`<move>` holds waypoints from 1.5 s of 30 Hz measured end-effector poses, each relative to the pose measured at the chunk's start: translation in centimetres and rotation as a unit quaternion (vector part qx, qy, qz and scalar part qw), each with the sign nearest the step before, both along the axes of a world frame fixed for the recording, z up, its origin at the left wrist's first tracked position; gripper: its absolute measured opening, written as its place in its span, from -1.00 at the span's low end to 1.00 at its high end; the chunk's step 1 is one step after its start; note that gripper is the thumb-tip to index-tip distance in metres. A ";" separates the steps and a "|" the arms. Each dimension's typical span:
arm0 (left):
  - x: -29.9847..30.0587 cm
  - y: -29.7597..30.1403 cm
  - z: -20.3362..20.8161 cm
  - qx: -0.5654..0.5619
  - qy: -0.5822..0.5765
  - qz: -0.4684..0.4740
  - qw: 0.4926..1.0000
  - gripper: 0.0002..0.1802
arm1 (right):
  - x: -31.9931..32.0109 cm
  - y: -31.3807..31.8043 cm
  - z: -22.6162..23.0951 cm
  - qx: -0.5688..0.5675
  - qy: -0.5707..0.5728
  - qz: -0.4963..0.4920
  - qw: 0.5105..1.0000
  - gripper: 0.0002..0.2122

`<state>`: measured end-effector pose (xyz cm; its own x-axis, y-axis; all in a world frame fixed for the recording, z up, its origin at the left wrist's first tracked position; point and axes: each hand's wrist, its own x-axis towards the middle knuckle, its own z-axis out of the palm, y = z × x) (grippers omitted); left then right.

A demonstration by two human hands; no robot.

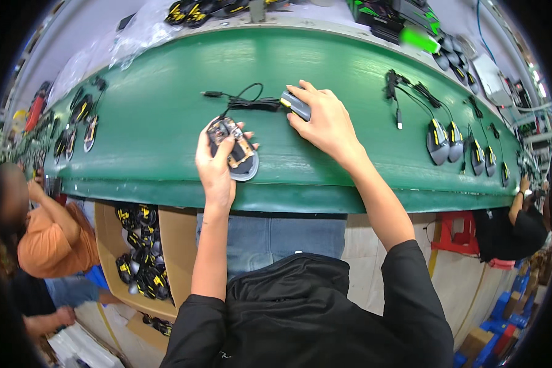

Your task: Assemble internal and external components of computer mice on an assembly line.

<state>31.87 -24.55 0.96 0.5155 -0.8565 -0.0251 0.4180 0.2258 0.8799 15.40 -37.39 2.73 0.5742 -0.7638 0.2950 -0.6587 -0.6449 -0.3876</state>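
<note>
Over the green bench (pixel 159 147), the left hand (pixel 213 165) curls around an opened computer mouse base (pixel 246 168), likely light and stiff but fragile at its exposed circuit board (pixel 241 149), so best gripped by its edges, while the right hand (pixel 326 119) pinches a grey-and-yellow mouse shell (pixel 297 106).

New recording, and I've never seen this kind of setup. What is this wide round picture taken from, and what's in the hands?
There's no machine here: these are a person's bare hands, seen looking down through a wide fisheye camera on the head, so straight edges bend.

The left hand holds an opened computer mouse with its inner parts showing. The right hand grips a grey shell piece with a yellow edge. A bundled black cable lies between them on the green work surface.

Farther right lie several grey mice with cables. Below the surface, toward the left, a cardboard box holds black-and-yellow parts.
</note>
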 end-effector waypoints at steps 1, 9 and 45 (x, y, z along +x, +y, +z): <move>0.0 0.1 -0.2 0.004 -0.010 0.003 1.000 -0.70 | 0.5 0.3 -0.1 -0.008 -0.074 0.023 0.997 -0.56; -0.2 -0.2 -0.6 0.005 -0.057 -0.026 0.998 -0.61 | 2.8 4.4 0.8 -0.081 -0.268 0.141 0.950 -0.62; -0.1 2.7 -0.5 0.010 0.097 -0.138 0.986 -0.52 | -0.5 -0.3 0.9 0.208 -0.125 -0.025 0.970 -0.81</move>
